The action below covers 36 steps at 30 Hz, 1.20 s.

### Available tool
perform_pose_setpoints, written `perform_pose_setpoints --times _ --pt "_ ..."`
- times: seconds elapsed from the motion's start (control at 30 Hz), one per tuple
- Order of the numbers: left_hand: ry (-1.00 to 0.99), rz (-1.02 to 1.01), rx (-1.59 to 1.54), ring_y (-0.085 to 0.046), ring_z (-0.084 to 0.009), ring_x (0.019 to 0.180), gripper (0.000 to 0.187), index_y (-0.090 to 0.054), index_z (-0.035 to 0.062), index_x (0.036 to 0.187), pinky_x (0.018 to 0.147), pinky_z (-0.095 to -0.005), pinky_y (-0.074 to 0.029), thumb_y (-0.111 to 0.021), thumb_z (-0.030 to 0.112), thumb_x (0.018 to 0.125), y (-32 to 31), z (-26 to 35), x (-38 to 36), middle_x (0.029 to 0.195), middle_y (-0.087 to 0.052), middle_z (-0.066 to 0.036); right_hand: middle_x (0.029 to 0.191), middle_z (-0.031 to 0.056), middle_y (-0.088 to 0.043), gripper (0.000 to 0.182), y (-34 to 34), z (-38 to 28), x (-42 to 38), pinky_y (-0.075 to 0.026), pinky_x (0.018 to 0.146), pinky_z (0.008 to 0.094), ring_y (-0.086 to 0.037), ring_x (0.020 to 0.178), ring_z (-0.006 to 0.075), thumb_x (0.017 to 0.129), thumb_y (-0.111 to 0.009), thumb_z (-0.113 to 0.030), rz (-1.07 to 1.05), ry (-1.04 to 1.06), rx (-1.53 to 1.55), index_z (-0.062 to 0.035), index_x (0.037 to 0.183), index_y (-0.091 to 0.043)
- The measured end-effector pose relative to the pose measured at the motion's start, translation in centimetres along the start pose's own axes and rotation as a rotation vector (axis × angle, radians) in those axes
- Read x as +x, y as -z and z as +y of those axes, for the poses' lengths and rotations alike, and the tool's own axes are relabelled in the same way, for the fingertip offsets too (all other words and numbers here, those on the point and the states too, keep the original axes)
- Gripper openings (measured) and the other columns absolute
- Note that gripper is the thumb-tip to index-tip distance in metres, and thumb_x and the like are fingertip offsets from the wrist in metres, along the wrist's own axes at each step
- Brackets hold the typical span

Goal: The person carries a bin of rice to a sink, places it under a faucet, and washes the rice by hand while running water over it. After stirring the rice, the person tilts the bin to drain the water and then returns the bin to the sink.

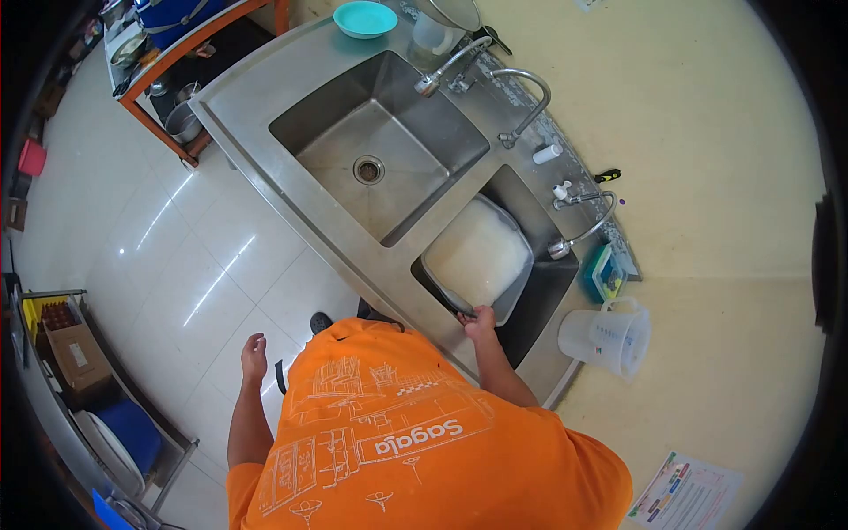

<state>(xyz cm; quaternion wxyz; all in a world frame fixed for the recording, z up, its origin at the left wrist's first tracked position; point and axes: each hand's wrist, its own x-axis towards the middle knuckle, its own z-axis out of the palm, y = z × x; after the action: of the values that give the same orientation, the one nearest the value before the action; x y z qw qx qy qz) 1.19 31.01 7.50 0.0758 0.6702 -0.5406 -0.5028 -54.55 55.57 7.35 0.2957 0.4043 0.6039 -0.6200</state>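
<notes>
My right hand (480,323) grips the near rim of a grey plastic tub (510,303) in the right-hand sink basin. Cloudy whitish liquid (477,252) fills much of the tub; what lies beneath its surface cannot be made out. My left hand (254,355) hangs over the floor at my left side, holding nothing, its fingers partly apart. A curved faucet (587,231) reaches over the right edge of the basin.
The left sink basin (380,190) has a drain. A turquoise bowl (365,19) stands on the far counter, a clear measuring jug (605,339) on the right end. Shelving with a cardboard box (81,358) stands at the lower left.
</notes>
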Motion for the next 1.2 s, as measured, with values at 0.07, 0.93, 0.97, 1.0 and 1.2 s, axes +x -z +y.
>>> perform_pose_setpoints --times 0.07,0.93,0.97,1.0,1.2 --pt "0.013 0.021 0.014 -0.063 -0.0305 0.105 0.036 -0.063 0.0036 0.121 0.091 -0.0394 -0.048 -0.056 0.027 0.095 0.3 -1.2 -0.6 0.108 -0.068 -0.021 0.109 0.0246 -0.047 0.027 -0.4 0.0 -1.3 -0.055 0.073 0.0527 -0.055 0.094 0.0396 0.082 -0.045 -0.006 0.015 0.068 -0.005 -0.0039 0.108 -0.038" --pt "0.115 -0.025 -0.033 -0.063 -0.0316 0.107 0.038 -0.062 0.0035 0.123 0.093 -0.0380 -0.048 -0.057 0.028 0.095 -2.0 -5.5 -4.2 0.113 -0.067 -0.022 0.104 0.0278 -0.037 0.012 -1.2 0.0 -4.1 -0.049 0.092 0.0708 -0.045 0.104 0.0513 0.066 -0.037 0.012 -0.033 0.223 0.173 0.0016 0.071 -0.041" --pt "0.122 -0.030 -0.033 -0.063 -0.0314 0.107 0.038 -0.062 0.0034 0.123 0.093 -0.0378 -0.048 -0.057 0.028 0.095 -2.0 -5.5 -4.4 0.113 -0.067 -0.022 0.103 0.0277 -0.036 0.011 -1.4 -0.1 -4.3 -0.049 0.093 0.0707 -0.045 0.105 0.0513 0.066 -0.037 0.012 -0.023 0.215 0.173 0.0017 0.070 -0.040" --pt "0.130 -0.034 -0.033 -0.063 -0.0312 0.107 0.038 -0.061 0.0032 0.123 0.093 -0.0376 -0.048 -0.057 0.028 0.095 -1.9 -5.6 -4.7 0.113 -0.067 -0.022 0.103 0.0270 -0.036 0.011 -1.3 -0.1 -4.6 -0.049 0.093 0.0701 -0.045 0.104 0.0504 0.066 -0.038 0.012 -0.035 0.197 0.180 0.0016 0.069 -0.040" --pt "0.147 -0.007 -0.062 -0.063 -0.0307 0.107 0.038 -0.061 0.0031 0.124 0.093 -0.0374 -0.047 -0.057 0.028 0.095 -1.9 -6.0 -5.3 0.113 -0.067 -0.022 0.097 0.0228 -0.034 0.010 -1.2 -0.6 -5.5 -0.050 0.095 0.0668 -0.046 0.093 0.0440 0.068 -0.039 0.012 -0.093 0.156 0.171 0.0012 0.067 -0.039"
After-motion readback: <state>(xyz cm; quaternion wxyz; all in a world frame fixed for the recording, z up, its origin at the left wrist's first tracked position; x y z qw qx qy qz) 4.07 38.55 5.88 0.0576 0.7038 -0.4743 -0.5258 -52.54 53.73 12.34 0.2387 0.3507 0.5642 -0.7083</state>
